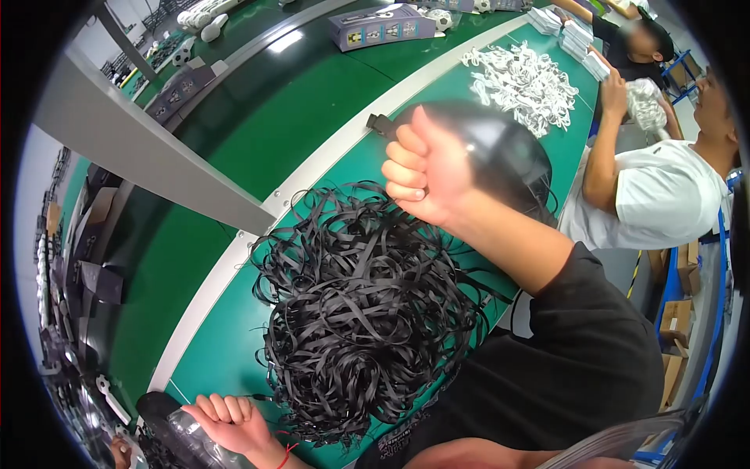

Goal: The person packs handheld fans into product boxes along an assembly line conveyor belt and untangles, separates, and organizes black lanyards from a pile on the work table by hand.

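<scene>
My right hand (430, 168) is closed in a fist, thumb side up, against a shiny dark bag-like thing (508, 148) that is partly blurred. What its fingers hold is hidden. Lower left, my left hand (226, 420) has its fingers curled beside clear plastic (191, 434) and a dark rounded thing (156, 406); whatever is inside the fingers cannot be made out. A red string circles that wrist. Between the hands, a large tangled heap of black straps (359, 313) lies on the green table (211, 352).
White cords (527, 86) lie heaped farther along the table, near stacked white packets (576, 39). Two people are at the upper right, one in a white shirt (664, 195). A grey post (148, 133) rises at the table's pale edge. Beyond is a green surface with boxes (383, 27).
</scene>
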